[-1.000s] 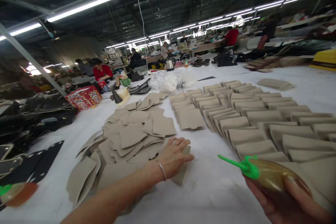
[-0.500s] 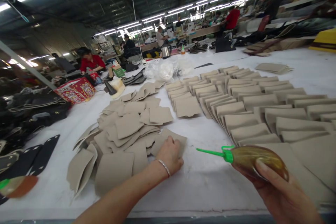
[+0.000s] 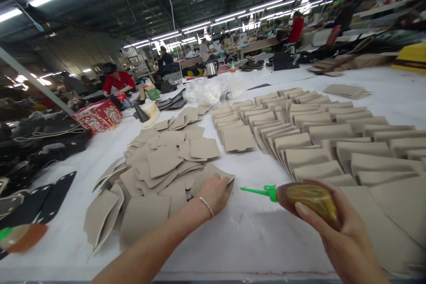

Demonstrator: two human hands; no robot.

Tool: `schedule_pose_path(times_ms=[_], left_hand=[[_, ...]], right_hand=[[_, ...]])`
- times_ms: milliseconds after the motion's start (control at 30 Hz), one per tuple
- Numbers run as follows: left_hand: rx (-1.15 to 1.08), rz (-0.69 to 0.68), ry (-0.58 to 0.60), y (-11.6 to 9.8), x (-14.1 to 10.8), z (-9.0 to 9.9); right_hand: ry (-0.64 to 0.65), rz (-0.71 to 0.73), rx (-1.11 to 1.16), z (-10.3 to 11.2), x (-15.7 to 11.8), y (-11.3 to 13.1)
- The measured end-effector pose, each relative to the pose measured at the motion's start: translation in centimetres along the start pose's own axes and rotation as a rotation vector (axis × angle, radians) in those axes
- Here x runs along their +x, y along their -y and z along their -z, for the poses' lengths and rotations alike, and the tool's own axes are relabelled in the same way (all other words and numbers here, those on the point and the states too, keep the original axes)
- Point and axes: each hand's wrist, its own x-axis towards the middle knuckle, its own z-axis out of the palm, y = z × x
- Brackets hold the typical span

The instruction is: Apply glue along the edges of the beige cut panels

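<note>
My right hand (image 3: pixel 333 222) is wrapped round a glue bottle (image 3: pixel 309 202) of amber liquid, tipped on its side. Its thin green nozzle (image 3: pixel 258 191) points left, its tip just off the edge of a beige leather piece (image 3: pixel 209 174). My left hand (image 3: pixel 214 193), with a bracelet at the wrist, has its fingers closed on that piece at the near right of a loose heap. Other flat beige pieces (image 3: pixel 144 217) lie around my left forearm. To the right, folded beige pieces (image 3: pixel 329 131) overlap in rows.
Another bottle with a green cap (image 3: pixel 25 237) lies at the left edge, near black strips (image 3: pixel 56 197). Farther back are a red patterned box (image 3: pixel 98 117), clear plastic bags (image 3: pixel 213 91) and a metal kettle (image 3: pixel 211 69). A person in red (image 3: pixel 118 82) works beyond the table.
My right hand has brought the glue bottle left, its nozzle closer to the piece under my left hand. The left hand stays on that piece, shifted slightly.
</note>
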Motion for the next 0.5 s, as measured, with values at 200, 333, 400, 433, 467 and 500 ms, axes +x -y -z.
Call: schedule_pose_path(times_ms=[200,333,400,433,467,500], left_hand=[[-0.057,-0.099,-0.032,1.6,0.3,-0.1],[-0.073,-0.082,-0.039,1.5,0.4,-0.4],[-0.076,-0.080,-0.054,1.4,0.3,-0.6],[-0.076,-0.079,-0.061,1.4,0.2,-0.7],[-0.075,-0.076,-0.065,1.4,0.2,-0.8],[-0.074,-0.071,-0.067,1.4,0.1,-0.9]], right_hand=[[0.084,0.242,-0.284,-1.9,0.8,0.2],[0.161,0.393,-0.404,-3.1,1.4,-0.3],[0.179,0.473,-0.447,-3.5,1.6,-0.5],[0.184,0.507,-0.460,-3.7,1.7,-0.5],[0.191,0.540,-0.470,-3.8,1.8,-0.6],[0.196,0.566,-0.479,-3.9,1.9,-0.6]])
